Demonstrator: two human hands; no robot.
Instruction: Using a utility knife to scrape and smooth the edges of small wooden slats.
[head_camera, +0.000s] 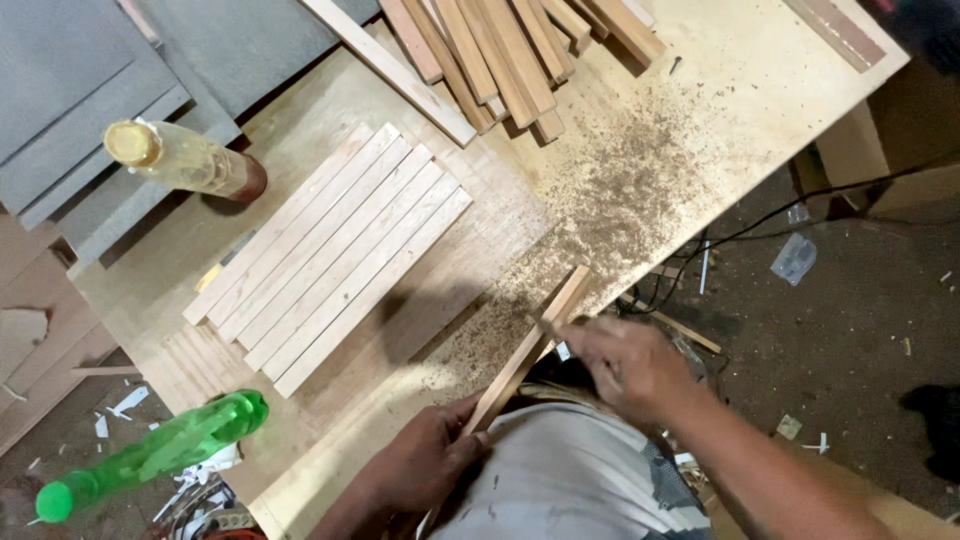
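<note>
Where both hands meet, pale wooden slat (528, 349).

A big wooden workbench (700, 120) fills the middle, with sawdust (640, 190) spread near its right edge; grey boards (90, 110) lie past its far left corner; the floor (830, 310) on the right is dark and dirty, with a black cable (790, 205) and small scraps.

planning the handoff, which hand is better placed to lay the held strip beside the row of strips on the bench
Left, probably: the left hand grips the wooden strip at its near end, on the side of the row of strips. The right hand looks blurred.
</note>
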